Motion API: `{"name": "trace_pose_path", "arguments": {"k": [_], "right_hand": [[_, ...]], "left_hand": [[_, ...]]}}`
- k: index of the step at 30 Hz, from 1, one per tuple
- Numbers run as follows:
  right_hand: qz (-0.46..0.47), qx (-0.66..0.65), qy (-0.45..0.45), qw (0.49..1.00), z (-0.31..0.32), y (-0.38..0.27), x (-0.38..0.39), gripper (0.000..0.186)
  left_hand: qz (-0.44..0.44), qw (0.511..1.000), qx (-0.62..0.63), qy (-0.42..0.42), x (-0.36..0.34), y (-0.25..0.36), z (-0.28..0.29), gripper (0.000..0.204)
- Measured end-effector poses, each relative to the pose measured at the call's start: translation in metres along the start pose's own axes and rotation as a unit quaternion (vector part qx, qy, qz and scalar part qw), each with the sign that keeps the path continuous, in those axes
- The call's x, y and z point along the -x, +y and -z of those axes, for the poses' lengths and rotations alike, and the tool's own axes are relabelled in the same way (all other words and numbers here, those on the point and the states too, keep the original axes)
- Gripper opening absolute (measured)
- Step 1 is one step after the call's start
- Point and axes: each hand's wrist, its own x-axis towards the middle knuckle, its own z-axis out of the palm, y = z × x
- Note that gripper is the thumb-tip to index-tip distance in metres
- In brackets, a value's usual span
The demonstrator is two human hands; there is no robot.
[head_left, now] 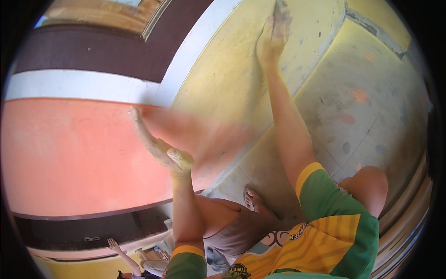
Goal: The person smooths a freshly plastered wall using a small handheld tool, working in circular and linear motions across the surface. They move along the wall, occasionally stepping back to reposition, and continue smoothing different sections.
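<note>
My left hand (160,151) is held up in front of the salmon-painted wall (83,153), fingers stretched out and nothing in them. Pale dust or paint coats its skin. Whether its fingertips touch the wall, I cannot tell. My right arm reaches far up to the yellow-painted wall (223,60). There my right hand (271,44) is closed around something greyish (280,14), smeared by motion and too unclear to name. It lies at or close to the yellow surface.
A white band (83,86) and a dark maroon frame (93,49) border an opening at upper left. The grey floor (334,135) has orange and dark spots. My sandalled foot (253,199) stands near the wall's base. At lower left, another person's hand (114,244) is raised.
</note>
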Motion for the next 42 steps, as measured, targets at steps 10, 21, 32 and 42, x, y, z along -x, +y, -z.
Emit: {"name": "trace_pose_path", "arguments": {"k": [10,21,32,42], "right_hand": [[0.29,-0.043,-0.206,0.934,0.007,-0.071,0.222,0.051],[0.212,-0.007,-0.172,0.962,0.019,-0.051,0.227,0.044],[0.016,0.038,0.007,0.999,0.009,0.069,0.056,0.059],[-0.065,0.015,-0.062,0.996,0.04,0.047,0.172,0.053]], "left_hand": [[-0.019,1.0,-0.022,-0.009,0.016,-0.022,0.027,0.07],[-0.013,0.999,0.035,-0.005,0.011,-0.006,0.007,0.073],[-0.015,0.994,0.044,-0.097,0.007,0.014,-0.038,0.074],[0.001,0.993,0.008,-0.121,0.004,0.007,-0.041,0.074]]}}
